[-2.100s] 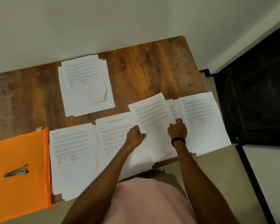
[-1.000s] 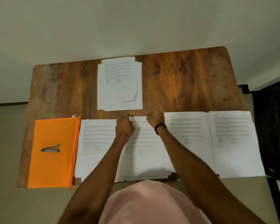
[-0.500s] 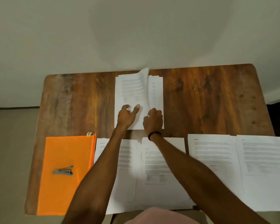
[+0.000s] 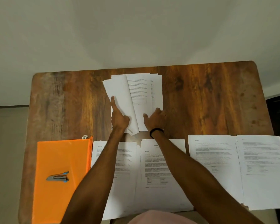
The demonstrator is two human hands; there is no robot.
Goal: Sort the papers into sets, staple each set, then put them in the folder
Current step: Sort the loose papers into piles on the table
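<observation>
1. Here, a person leans over a wooden desk (image 4: 200, 97) and reaches both bare arms to the far stack (image 4: 157, 88) of printed papers near its back edge.
2. The left hand (image 4: 120, 120) holds the turned sheets (image 4: 120, 94) back, index finger straight along their blank side, thumb against them, other fingers curled.
3. Half a second ago a sheet stood curled upright in the middle of this stack; now the sheets lie tipped over to the left, fanned past the stack's left edge.
4. The right hand (image 4: 155, 120), with a black wristband (image 4: 155, 131), rests with relaxed fingers on the lower right of the uncovered printed page; it has moved right since then.
5. Four piles of printed pages (image 4: 213, 159) lie side by side along the near edge, partly under the forearms.
6. The orange folder (image 4: 61, 159) lies flat at the near left, just beside the leftmost pile.
7. The stapler (image 4: 57, 177) lies on the folder.
</observation>
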